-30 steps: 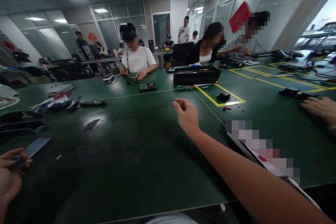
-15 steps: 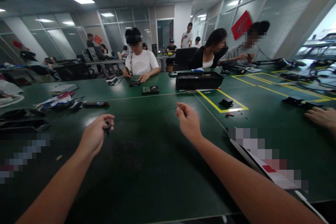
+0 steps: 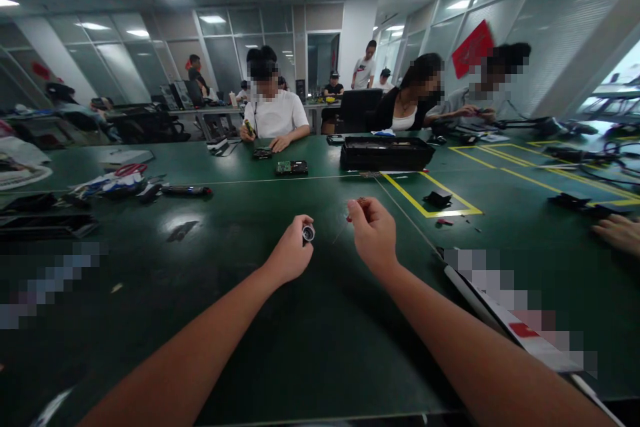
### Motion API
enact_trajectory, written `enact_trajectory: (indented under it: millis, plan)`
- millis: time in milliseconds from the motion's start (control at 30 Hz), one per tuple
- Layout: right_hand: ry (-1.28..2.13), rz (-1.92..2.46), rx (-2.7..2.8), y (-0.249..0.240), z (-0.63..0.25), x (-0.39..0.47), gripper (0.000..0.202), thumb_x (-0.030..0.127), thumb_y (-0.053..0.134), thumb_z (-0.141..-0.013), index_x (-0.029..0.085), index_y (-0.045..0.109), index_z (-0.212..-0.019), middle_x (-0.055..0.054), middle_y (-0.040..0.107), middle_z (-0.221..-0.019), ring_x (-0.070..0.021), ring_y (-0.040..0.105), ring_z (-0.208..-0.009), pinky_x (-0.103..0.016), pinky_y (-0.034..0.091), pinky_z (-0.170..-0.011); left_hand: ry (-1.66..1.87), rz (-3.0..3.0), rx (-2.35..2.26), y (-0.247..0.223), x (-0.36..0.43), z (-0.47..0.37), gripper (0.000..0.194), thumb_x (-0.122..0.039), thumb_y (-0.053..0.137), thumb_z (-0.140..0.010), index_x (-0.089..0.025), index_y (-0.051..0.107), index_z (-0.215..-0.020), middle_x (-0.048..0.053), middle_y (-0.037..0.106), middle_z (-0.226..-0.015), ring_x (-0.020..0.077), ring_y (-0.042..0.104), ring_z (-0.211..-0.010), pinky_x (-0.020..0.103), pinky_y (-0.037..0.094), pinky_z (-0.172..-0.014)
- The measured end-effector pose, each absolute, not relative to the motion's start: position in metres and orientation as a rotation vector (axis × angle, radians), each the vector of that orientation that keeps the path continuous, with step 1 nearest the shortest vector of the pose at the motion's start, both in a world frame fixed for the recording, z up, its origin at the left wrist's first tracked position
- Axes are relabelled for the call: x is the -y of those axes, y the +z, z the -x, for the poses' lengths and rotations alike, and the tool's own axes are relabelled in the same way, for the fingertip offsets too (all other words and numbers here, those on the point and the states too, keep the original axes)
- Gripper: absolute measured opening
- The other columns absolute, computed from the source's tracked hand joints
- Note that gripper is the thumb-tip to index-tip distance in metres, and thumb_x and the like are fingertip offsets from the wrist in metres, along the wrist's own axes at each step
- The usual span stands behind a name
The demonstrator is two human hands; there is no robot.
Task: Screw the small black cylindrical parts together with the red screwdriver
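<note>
Fingers wrapped round it, my left hand holds a small dark cylindrical part with a pale ring at its open end. To its right, my right hand is pinched closed on a tiny red item, from which a thin line seems to hang. What the red item is cannot be made out. Both hands are above the green table, a short gap apart. A black tool lies beyond my left hand, and a circuit board lies farther back.
A long black tray stands toward the back. A black bracket sits inside yellow tape at right. Gloves and red-handled scissors lie at left. A white panel lies beside my right forearm. Another person's hand rests at far right.
My left hand has moved right, close to my right hand, and its dark part now shows its round end. My right hand has turned slightly, its fingers more curled.
</note>
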State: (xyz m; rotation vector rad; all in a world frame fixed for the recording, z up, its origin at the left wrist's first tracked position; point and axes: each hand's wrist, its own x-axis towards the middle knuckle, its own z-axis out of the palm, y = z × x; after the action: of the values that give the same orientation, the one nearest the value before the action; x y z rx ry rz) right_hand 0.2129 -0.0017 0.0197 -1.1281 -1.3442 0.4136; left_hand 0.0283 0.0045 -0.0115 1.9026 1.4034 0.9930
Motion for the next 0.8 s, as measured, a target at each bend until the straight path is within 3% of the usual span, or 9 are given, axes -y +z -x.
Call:
enact_trajectory:
  millis: [133,567,800]
  plan:
    - [0.515,0.991,1.287,0.019,-0.21,0.003,0.024,0.043,0.057,-0.095,0.021,0.065,-0.09,-0.001,0.066,-0.073,-0.0178,0.064,-0.068,-0.033,0.051,-0.065,1.01,-1.991,-1.345,-0.019,-0.004,-0.018,0.028,-0.008,0.061,-0.088,-0.02,0.063,-0.112,0.007,0.064,-0.115,0.0222,0.06,-0.109,0.038,0.047,-0.102]
    - [0.554,1.017,1.473,0.007,-0.209,0.001,0.024,0.044,0.059,-0.096,0.021,0.067,-0.098,-0.006,0.074,-0.084,-0.0216,0.071,-0.079,-0.038,0.056,-0.073,1.14,-2.024,-1.304,-0.019,-0.003,-0.017,0.037,-0.006,0.07,-0.084,-0.024,0.068,-0.117,0.004,0.067,-0.119,0.0221,0.062,-0.115,0.039,0.047,-0.107]
    - [0.47,1.093,1.487,0.011,-0.208,0.003,0.027,0.046,0.059,-0.095,0.021,0.069,-0.093,-0.003,0.072,-0.077,-0.0181,0.066,-0.068,-0.032,0.049,-0.063,1.167,-1.936,-1.331,-0.017,-0.003,-0.018,0.039,-0.006,0.074,-0.082,-0.021,0.068,-0.118,0.005,0.07,-0.118,0.0225,0.064,-0.112,0.039,0.049,-0.105]
